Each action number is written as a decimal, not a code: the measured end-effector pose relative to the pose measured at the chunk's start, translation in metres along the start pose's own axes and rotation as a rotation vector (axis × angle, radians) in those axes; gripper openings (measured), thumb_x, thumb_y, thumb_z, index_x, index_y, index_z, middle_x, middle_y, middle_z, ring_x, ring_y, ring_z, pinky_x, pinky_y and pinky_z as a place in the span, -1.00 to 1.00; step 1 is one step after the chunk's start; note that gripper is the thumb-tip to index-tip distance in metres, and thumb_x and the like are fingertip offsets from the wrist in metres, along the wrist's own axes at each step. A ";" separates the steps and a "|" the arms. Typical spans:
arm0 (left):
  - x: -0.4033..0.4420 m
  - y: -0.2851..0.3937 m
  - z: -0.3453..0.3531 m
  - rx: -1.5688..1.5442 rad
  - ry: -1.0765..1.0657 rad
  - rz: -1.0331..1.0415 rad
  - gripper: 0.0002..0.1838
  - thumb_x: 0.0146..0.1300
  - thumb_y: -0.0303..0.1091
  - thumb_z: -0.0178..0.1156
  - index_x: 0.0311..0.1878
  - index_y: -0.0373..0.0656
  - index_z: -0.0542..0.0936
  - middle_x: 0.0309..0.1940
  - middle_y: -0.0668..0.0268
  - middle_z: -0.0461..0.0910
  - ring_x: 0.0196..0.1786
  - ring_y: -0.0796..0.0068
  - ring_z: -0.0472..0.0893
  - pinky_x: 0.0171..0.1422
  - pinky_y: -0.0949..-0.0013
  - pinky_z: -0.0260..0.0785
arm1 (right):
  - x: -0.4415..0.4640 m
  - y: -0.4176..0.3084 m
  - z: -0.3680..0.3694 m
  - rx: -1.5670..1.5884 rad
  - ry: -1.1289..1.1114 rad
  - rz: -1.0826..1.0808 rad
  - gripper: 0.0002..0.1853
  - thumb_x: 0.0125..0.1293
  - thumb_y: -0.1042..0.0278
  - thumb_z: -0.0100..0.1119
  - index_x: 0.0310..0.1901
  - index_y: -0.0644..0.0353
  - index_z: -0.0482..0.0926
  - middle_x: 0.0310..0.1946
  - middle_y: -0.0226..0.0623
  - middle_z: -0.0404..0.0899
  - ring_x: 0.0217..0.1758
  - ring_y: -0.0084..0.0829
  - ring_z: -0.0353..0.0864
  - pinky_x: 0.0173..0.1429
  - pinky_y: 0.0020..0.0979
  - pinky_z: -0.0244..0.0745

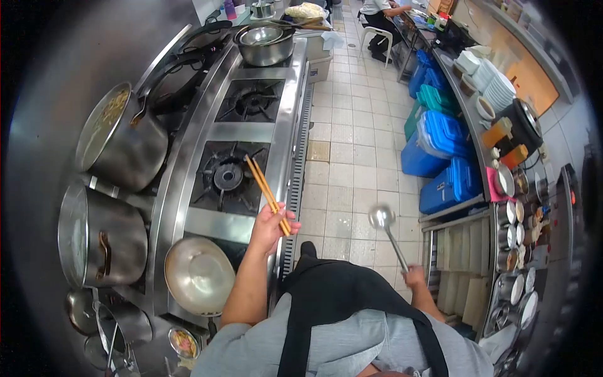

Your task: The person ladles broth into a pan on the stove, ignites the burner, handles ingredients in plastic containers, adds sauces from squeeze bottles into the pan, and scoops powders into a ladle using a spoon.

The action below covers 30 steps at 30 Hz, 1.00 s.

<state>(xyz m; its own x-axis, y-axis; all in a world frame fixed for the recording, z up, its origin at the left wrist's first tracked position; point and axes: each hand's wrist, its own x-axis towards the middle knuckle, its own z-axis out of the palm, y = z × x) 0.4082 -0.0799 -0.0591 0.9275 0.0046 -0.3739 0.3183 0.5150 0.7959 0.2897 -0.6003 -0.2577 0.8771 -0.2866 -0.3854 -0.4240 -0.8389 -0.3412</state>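
Brown chopsticks (267, 194), just right of the wok (200, 276), sit in curled left hand (271, 228); right hand (414, 276), farther right, firmly grips a ladle (382, 217): better to hold both steady

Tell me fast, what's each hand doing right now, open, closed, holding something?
Left hand: closed, holding a pair of chopsticks.
Right hand: closed, holding a metal ladle by its handle.

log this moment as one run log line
left hand: holding chopsticks | right hand: holding metal ladle, out over floor tiles | wok: on stove, beside left forearm
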 end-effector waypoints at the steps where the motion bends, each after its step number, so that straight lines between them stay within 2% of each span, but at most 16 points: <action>1: 0.027 0.009 0.005 0.030 -0.041 0.014 -0.78 0.45 -0.38 0.01 0.10 -0.14 0.32 -0.22 0.17 0.54 -0.26 0.15 0.69 -0.18 0.18 0.61 | -0.015 -0.020 -0.018 0.137 -0.178 0.425 -0.70 0.08 0.19 0.43 -0.32 0.29 0.68 -0.46 -0.01 0.67 -0.34 -0.10 0.71 -0.17 -0.15 0.59; 2: 0.052 0.018 0.010 0.063 -0.079 0.025 -0.78 0.46 -0.38 0.00 0.10 -0.14 0.33 -0.23 0.18 0.54 -0.27 0.15 0.69 -0.18 0.18 0.61 | 0.000 0.054 0.029 -0.175 -0.263 0.260 -0.72 0.12 0.15 0.38 -0.37 0.25 0.69 -0.50 -0.05 0.66 -0.40 -0.14 0.71 -0.23 -0.16 0.61; 5: 0.124 0.047 0.035 0.013 -0.086 0.052 -0.78 0.45 -0.39 0.00 0.10 -0.16 0.34 -0.28 0.22 0.53 -0.29 0.17 0.69 -0.21 0.17 0.60 | -0.025 0.241 0.146 -0.665 -0.279 -0.390 -0.80 0.06 0.17 0.33 -0.44 0.13 0.71 -0.49 -0.21 0.68 -0.34 -0.23 0.73 -0.25 -0.20 0.61; 6: 0.147 0.051 0.046 -0.028 -0.084 0.068 -0.79 0.45 -0.39 -0.01 0.09 -0.17 0.35 -0.29 0.23 0.53 -0.30 0.17 0.68 -0.22 0.17 0.60 | -0.038 0.188 0.101 -0.272 -0.484 0.098 -0.80 0.06 0.17 0.32 -0.43 0.13 0.71 -0.49 -0.21 0.68 -0.33 -0.23 0.73 -0.25 -0.20 0.61; 7: 0.167 0.057 0.058 -0.032 -0.071 0.085 -0.79 0.45 -0.39 -0.01 0.09 -0.17 0.36 -0.32 0.24 0.53 -0.31 0.18 0.68 -0.24 0.17 0.59 | -0.038 0.159 0.079 -0.077 -0.518 0.383 -0.80 0.06 0.17 0.32 -0.43 0.12 0.72 -0.48 -0.21 0.69 -0.33 -0.23 0.73 -0.24 -0.20 0.61; 8: 0.191 0.056 0.064 -0.046 -0.064 0.094 -0.78 0.45 -0.37 0.00 0.09 -0.16 0.36 -0.33 0.25 0.53 -0.33 0.18 0.68 -0.24 0.18 0.58 | -0.031 0.142 0.065 0.009 -0.537 0.500 -0.81 0.06 0.17 0.32 -0.43 0.12 0.72 -0.48 -0.21 0.69 -0.32 -0.23 0.73 -0.24 -0.20 0.61; 11: 0.246 0.060 0.089 -0.065 -0.061 0.090 -0.78 0.44 -0.37 0.01 0.09 -0.15 0.36 -0.34 0.26 0.52 -0.33 0.19 0.67 -0.24 0.19 0.58 | 0.004 0.105 0.035 0.141 -0.548 0.571 -0.81 0.05 0.18 0.32 -0.42 0.11 0.72 -0.47 -0.21 0.69 -0.30 -0.23 0.73 -0.23 -0.20 0.61; 15: 0.305 0.074 0.115 -0.078 -0.021 0.127 -0.78 0.44 -0.37 0.00 0.10 -0.14 0.36 -0.35 0.27 0.51 -0.33 0.19 0.68 -0.26 0.19 0.59 | 0.072 0.088 0.001 0.150 -0.557 0.465 -0.82 0.04 0.18 0.32 -0.41 0.09 0.73 -0.46 -0.21 0.69 -0.28 -0.23 0.73 -0.21 -0.21 0.61; 17: 0.321 0.102 0.141 -0.034 0.037 0.174 -0.78 0.46 -0.36 -0.03 0.11 -0.16 0.37 -0.36 0.29 0.52 -0.32 0.25 0.68 -0.27 0.26 0.58 | 0.118 0.096 -0.010 0.068 -0.546 0.231 -0.82 0.03 0.18 0.31 -0.41 0.08 0.73 -0.45 -0.21 0.70 -0.27 -0.23 0.73 -0.20 -0.21 0.61; 20: 0.364 0.144 0.146 0.027 0.025 0.235 -0.77 0.46 -0.35 -0.02 0.11 -0.17 0.38 -0.37 0.31 0.53 -0.32 0.30 0.68 -0.29 0.28 0.59 | 0.211 0.110 -0.033 -0.316 -0.281 -0.634 -0.82 0.02 0.19 0.31 -0.40 0.07 0.74 -0.44 -0.21 0.70 -0.25 -0.23 0.73 -0.19 -0.21 0.61; 22: 0.393 0.177 0.149 0.016 0.009 0.251 -0.75 0.47 -0.33 -0.01 0.14 -0.16 0.37 -0.37 0.34 0.54 -0.33 0.32 0.68 -0.29 0.29 0.58 | 0.311 0.014 -0.098 -0.805 -0.680 -0.324 -0.84 0.06 0.23 0.28 -0.38 0.06 0.76 -0.39 -0.18 0.71 -0.20 -0.26 0.73 -0.12 -0.22 0.60; 23: 0.409 0.194 0.150 0.016 0.011 0.270 -0.75 0.47 -0.30 0.01 0.12 -0.15 0.40 -0.36 0.35 0.55 -0.33 0.32 0.68 -0.29 0.32 0.57 | 0.356 0.014 -0.093 -0.723 -0.466 -0.265 -0.81 0.10 0.23 0.29 -0.32 0.13 0.75 -0.39 -0.16 0.71 -0.29 -0.27 0.72 -0.16 -0.23 0.60; 24: 0.432 0.208 0.143 0.034 0.016 0.269 -0.78 0.46 -0.29 0.03 0.08 -0.14 0.45 -0.35 0.36 0.56 -0.33 0.33 0.68 -0.28 0.33 0.56 | 0.361 -0.079 -0.157 -0.002 -0.298 0.372 -0.75 0.14 0.20 0.32 -0.28 0.22 0.73 -0.37 -0.18 0.72 -0.40 -0.28 0.70 -0.24 -0.25 0.60; 26: 0.473 0.238 0.138 0.017 0.051 0.246 -0.80 0.44 -0.29 0.08 0.01 -0.18 0.49 -0.39 0.33 0.56 -0.29 0.26 0.69 -0.21 0.28 0.56 | 0.444 -0.080 -0.150 0.130 -0.199 0.257 -0.72 0.17 0.22 0.34 -0.23 0.28 0.70 -0.48 -0.19 0.67 -0.56 -0.30 0.63 -0.44 -0.26 0.54; 28: 0.529 0.259 0.114 -0.004 0.069 0.231 -0.82 0.44 -0.26 0.09 -0.06 -0.16 0.52 -0.40 0.36 0.56 -0.29 0.29 0.69 -0.22 0.30 0.56 | 0.472 -0.140 -0.180 0.503 -0.103 0.295 -0.76 0.20 0.33 0.31 -0.15 0.28 0.66 -0.58 -0.23 0.57 -0.66 -0.40 0.51 -0.58 -0.30 0.43; 30: 0.574 0.279 0.099 -0.038 0.082 0.231 -0.81 0.44 -0.23 0.09 -0.13 -0.14 0.55 -0.40 0.39 0.57 -0.29 0.33 0.68 -0.22 0.32 0.57 | 0.492 -0.184 -0.191 0.566 -0.059 0.292 -0.75 0.20 0.37 0.30 -0.11 0.27 0.63 -0.60 -0.27 0.53 -0.68 -0.43 0.47 -0.62 -0.33 0.38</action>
<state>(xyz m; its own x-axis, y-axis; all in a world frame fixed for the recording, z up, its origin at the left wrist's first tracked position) 1.0490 -0.0179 -0.0043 0.9551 0.1948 -0.2233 0.0911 0.5239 0.8469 0.8420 -0.6753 -0.2202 0.7003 -0.4273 -0.5718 -0.7114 -0.3515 -0.6086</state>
